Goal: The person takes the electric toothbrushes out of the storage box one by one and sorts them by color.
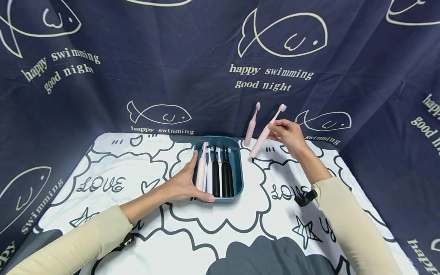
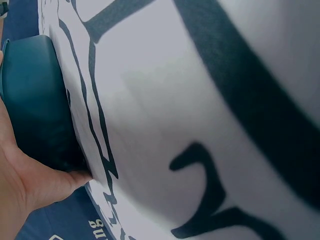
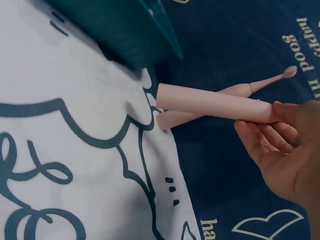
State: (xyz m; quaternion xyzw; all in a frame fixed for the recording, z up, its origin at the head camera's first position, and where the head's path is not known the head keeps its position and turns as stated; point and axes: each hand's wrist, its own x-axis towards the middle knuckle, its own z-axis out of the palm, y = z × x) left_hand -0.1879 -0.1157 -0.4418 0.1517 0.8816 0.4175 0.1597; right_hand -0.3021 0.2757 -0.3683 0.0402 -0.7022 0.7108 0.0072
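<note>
My right hand (image 1: 287, 135) pinches a pink electric toothbrush (image 1: 262, 140) near its neck, tilted with the brush head up and the thick handle down. Behind it, a second pink electric toothbrush (image 1: 250, 131) stands nearly upright by the back curtain; in the right wrist view the held handle (image 3: 210, 104) crosses in front of it. A dark teal box (image 1: 237, 168) holds several electric toothbrushes side by side: a pink one (image 1: 201, 168), white ones (image 1: 209, 175) and black ones (image 1: 215, 177). My left hand (image 1: 183, 185) lies around its front left corner, fingers straight along the side, thumb at the front rim.
A white cloth with black cartoon drawings (image 1: 220, 221) covers the table. Dark blue curtains (image 1: 206, 76) printed with fish and words hang behind and at both sides, close to the table's back edge.
</note>
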